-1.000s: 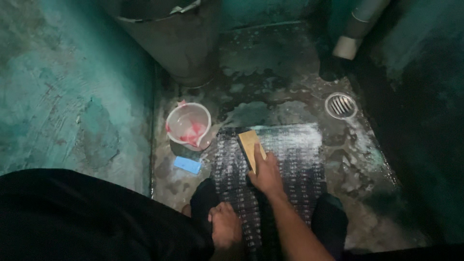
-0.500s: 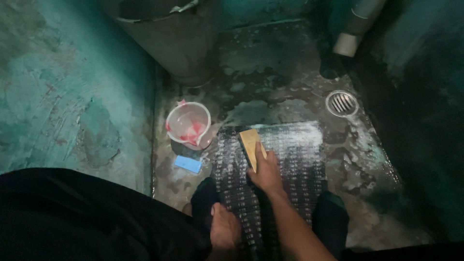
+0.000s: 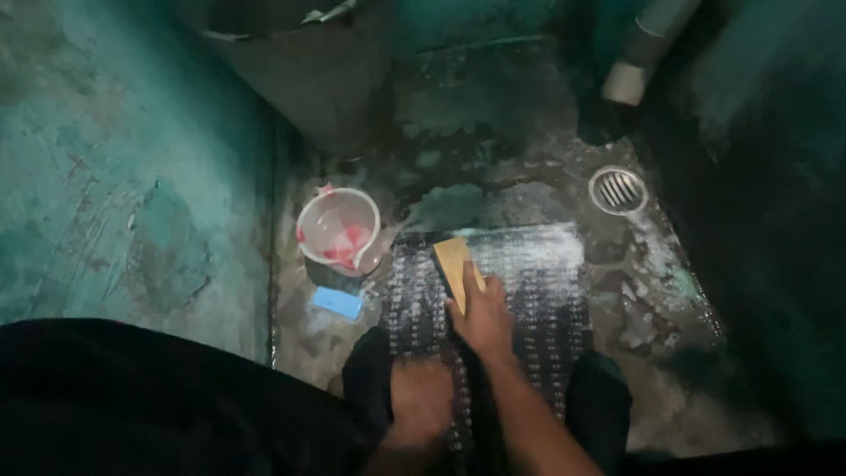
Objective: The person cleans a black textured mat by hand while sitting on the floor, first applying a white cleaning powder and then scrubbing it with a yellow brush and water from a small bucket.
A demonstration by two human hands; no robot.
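R hand [image 3: 480, 319] lies flat on a tan scrub block [image 3: 457, 267], fingers pressed together over its near end, pushing it onto a dark ribbed mat [image 3: 529, 291]. Block sits at mat's far-left part, angled, its far corner near the mat's far edge. Mat is spread on the wet concrete floor [image 3: 493, 132] & covered w/ white suds, thickest along the far strip. L hand [image 3: 421, 401] rests on the mat's near-left part, blurred; looks loosely curled, but can't tell if it grips anything.

Left of mat: clear plastic jug [image 3: 338, 229] w/ pink patches, upright, just beside the mat's far-left corner. Near side of jug: small blue soap bar [image 3: 337, 302] flat on floor. Round metal drain grate [image 3: 619, 189] far right, apart from mat. Grey bucket [image 3: 300, 70] far left against the teal wall [image 3: 115, 176]. White pipe end [image 3: 627, 81] far right.
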